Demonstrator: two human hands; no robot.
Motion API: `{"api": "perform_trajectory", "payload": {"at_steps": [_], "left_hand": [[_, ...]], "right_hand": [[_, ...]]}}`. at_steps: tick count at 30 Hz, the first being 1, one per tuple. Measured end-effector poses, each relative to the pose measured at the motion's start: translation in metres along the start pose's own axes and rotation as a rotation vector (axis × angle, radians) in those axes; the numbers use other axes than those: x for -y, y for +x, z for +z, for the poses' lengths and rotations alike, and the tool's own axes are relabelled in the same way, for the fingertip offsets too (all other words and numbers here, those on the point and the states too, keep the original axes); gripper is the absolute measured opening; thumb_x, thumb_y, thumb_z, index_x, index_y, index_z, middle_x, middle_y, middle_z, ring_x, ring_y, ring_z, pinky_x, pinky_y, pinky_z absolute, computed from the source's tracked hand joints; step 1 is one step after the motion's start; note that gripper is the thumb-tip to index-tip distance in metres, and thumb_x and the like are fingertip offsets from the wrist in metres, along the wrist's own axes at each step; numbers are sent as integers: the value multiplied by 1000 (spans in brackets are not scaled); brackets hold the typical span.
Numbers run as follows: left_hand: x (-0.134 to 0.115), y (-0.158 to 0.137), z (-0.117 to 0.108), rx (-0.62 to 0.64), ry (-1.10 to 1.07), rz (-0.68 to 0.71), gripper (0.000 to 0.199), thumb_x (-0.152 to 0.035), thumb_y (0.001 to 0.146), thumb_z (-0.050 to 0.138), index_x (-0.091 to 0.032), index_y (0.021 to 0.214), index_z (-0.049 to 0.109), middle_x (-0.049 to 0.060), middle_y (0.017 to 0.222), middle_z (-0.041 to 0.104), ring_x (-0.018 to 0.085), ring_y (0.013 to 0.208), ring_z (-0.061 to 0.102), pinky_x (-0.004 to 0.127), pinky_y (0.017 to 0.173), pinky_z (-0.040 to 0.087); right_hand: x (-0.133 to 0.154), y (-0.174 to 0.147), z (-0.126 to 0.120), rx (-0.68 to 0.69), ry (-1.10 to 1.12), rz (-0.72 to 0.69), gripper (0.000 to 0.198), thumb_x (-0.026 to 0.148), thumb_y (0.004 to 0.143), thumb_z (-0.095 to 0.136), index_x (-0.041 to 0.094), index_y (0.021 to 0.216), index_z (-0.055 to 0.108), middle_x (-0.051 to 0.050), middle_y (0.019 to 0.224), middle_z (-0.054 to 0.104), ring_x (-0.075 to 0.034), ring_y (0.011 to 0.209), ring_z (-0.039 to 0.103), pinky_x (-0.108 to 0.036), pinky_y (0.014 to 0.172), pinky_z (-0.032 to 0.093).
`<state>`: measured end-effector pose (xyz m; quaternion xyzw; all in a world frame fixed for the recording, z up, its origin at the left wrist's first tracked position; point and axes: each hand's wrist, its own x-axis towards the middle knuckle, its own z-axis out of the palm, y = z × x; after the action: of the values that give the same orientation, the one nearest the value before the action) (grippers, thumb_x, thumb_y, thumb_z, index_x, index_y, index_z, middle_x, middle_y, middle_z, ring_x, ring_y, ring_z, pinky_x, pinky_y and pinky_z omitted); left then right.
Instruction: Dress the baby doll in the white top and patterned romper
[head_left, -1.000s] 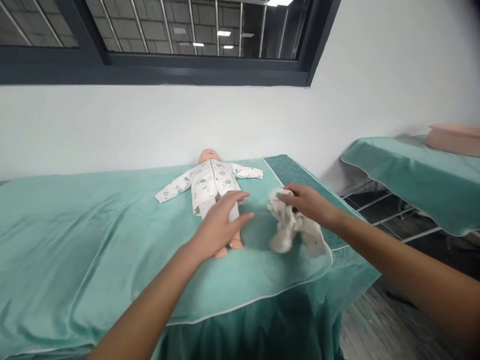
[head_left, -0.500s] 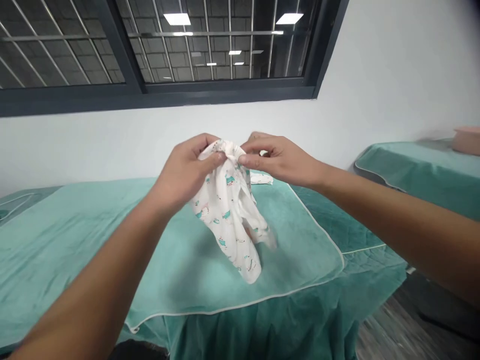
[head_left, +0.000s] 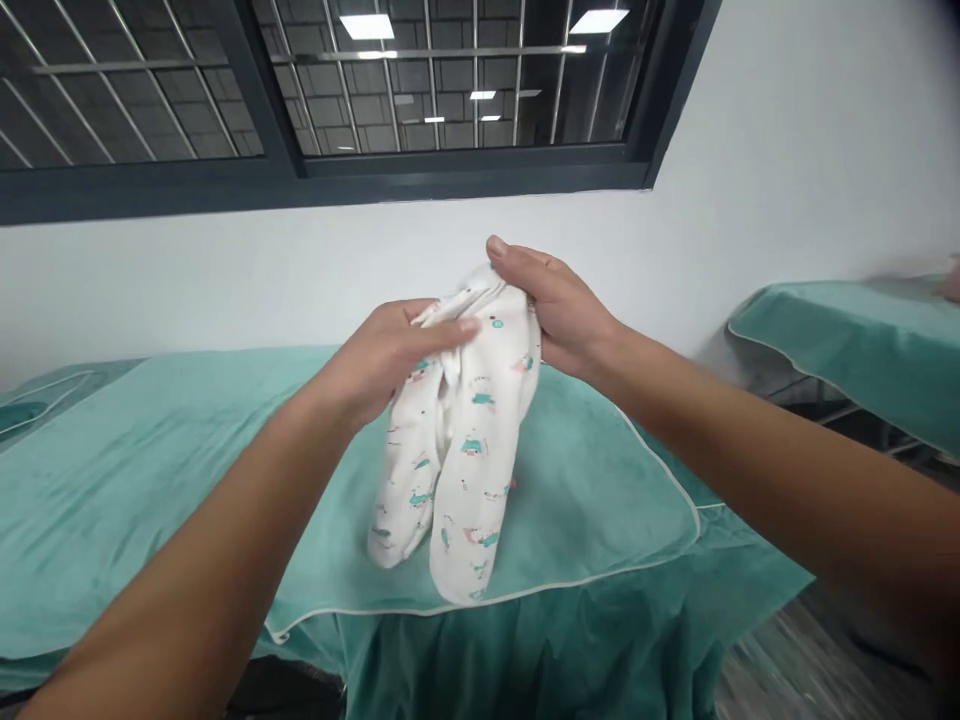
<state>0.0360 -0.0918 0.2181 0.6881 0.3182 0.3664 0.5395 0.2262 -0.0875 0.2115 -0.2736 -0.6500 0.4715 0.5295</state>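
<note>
White baby pants [head_left: 480,430] with closed feet and a small teal and pink print hang above a teal cloth, both legs pointing down. My left hand [head_left: 397,350] grips them near the waist, its thumb lying across the front. At the waist's upper right, my right hand [head_left: 559,300] holds the fabric, thumb at the top edge and the other fingers partly hidden behind it. The waist is bunched between the two hands.
The teal cloth [head_left: 592,500] with a pale piped edge covers the table below. Another teal-covered surface [head_left: 847,330] stands at the right. Behind are a white wall [head_left: 225,290] and a dark-framed, barred window [head_left: 465,175].
The pants have turned and straightened, so both legs now hang side by side. My right hand has moved up and around the waist; my left hand has slid slightly lower.
</note>
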Motion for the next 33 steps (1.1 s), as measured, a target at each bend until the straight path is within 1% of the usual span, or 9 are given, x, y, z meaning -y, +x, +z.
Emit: {"api": "perform_trajectory", "payload": {"at_steps": [5,8,10,13,19,23,27,29,33], "left_hand": [[17,9,12,-132,-129,79,39,-45,76,74,-15,100,68,6,83,71,21,79,69,28,68,53],[25,16,20,-108,-195,40,45,-50,77,73,-15,105,67,7,84,71,21,77,69,30,68,53],[27,18,20,-28,-198,-19,50,-48,74,76,-14,109,67,8,85,72,23,76,69,32,68,54],[28,17,15,95,-159,-121,52,-38,69,83,-14,113,67,9,88,73,24,77,69,35,72,55],[42,23,16,-77,-257,-30,41,-44,80,72,-15,108,68,10,96,73,24,89,70,33,80,55],[51,26,22,7,-334,-105,50,-47,79,73,-14,114,63,10,92,72,24,87,71,35,79,56],[56,24,16,145,-326,-192,60,-31,67,85,-15,119,60,8,92,73,24,83,71,34,75,56],[60,24,12,116,-339,-197,54,-32,70,83,-13,116,62,9,88,74,24,78,72,35,73,57],[74,29,7,42,-404,-170,43,-38,79,75,-11,111,66,9,80,74,23,69,71,34,67,58]], "right_hand": [[-19,-10,-7,276,-84,215,45,59,68,79,16,73,66,-1,68,65,-14,63,61,-25,58,49],[-27,-8,-6,154,2,170,46,62,73,75,17,83,69,-3,74,69,-16,71,66,-27,66,53],[-31,-6,-4,34,89,149,51,67,75,69,18,88,68,-4,76,70,-18,76,67,-30,70,55],[-35,-7,-6,-17,146,188,55,73,77,62,20,92,67,-6,78,71,-21,80,69,-32,72,57],[-47,-18,-19,256,36,345,45,56,70,80,18,93,71,-6,86,73,-20,78,70,-29,66,57],[-54,-14,-18,53,102,254,48,57,74,76,17,99,70,-6,86,73,-19,81,69,-28,71,57],[-59,-10,-19,-68,198,223,55,67,80,64,18,103,67,-8,86,73,-22,87,69,-31,74,57],[-62,-13,-20,-33,210,261,56,69,80,63,18,101,68,-9,87,74,-23,88,69,-32,74,58],[-69,-22,-21,217,129,392,47,55,73,78,17,100,70,-8,91,75,-22,88,70,-30,75,58]]}}
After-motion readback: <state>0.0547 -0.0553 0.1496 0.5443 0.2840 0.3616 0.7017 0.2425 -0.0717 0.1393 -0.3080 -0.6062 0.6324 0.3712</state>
